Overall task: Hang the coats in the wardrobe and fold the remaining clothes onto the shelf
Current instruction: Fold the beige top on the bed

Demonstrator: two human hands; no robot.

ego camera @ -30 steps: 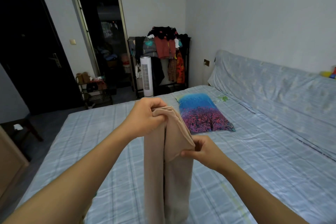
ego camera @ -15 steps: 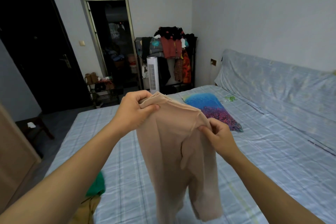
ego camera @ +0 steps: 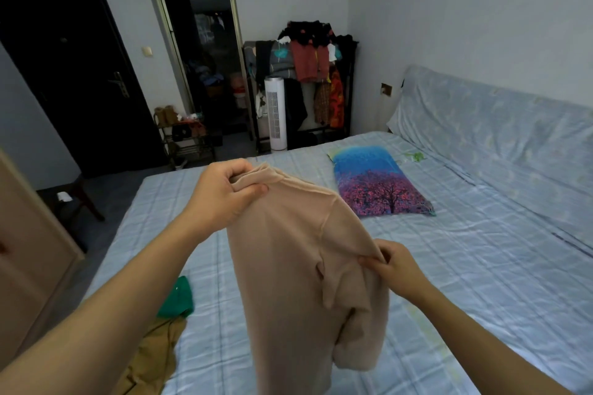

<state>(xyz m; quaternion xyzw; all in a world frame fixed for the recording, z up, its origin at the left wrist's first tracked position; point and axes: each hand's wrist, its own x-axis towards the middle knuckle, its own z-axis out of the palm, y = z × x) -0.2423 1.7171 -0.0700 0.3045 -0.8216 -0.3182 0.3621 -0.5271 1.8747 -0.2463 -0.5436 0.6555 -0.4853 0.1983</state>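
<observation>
So a second before this the beige top (ego camera: 298, 266) was bunched into a narrow doubled-up strip, hands close together. By this frame it had been pulled open: the left hand (ego camera: 224, 196) was pinched shut on the collar end at centre frame, and the right hand (ego camera: 396, 269) had dropped lower and out toward the right, fingers closed on a fold near the shoulder or armpit. Between them the fabric was spread much wider, hanging in the air over the bed (ego camera: 481, 266), not laid down yet, with a sleeve curling under at the bottom.

My read: it was being shaken out and sorted before folding, so the fold itself hadn't really started. Looked like a thin knit, floppy, so it'd probably need the bed under it to fold neatly.

Also the view had tipped down a bit, so a green garment (ego camera: 178, 298) and a tan one (ego camera: 150, 359) showed at lower left on the bed, presumably waiting their turn. The rack (ego camera: 305, 74) of clothes sat in the far corner, upper middle.
</observation>
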